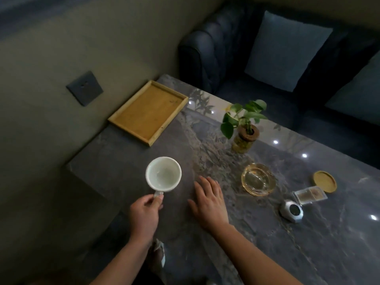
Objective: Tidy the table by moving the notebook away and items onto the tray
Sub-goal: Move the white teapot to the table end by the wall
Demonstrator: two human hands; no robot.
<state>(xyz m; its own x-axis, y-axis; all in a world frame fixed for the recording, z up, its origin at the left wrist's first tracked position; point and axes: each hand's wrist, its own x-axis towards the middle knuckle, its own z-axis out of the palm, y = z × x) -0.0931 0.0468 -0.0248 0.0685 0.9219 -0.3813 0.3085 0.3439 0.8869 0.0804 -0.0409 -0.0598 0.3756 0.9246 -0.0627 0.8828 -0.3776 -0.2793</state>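
A white mug [163, 174], empty inside, is near the table's left edge, and my left hand [145, 214] pinches its handle from the near side. My right hand [209, 202] lies flat on the table to the right of the mug, fingers spread, holding nothing. The wooden tray [123, 118] sits empty at the far left corner against the wall. To the right are an amber glass ashtray [258, 178], a round wooden coaster [324, 181], a small clear box [310, 195] and a silver faceted object [292, 210]. No notebook is in view.
A small plant in a glass jar [244, 138] stands on the grey marble table [226, 243] behind the ashtray. A dark sofa with pale cushions [285, 50] runs along the far side. The wall with a socket plate [84, 88] is to the left.
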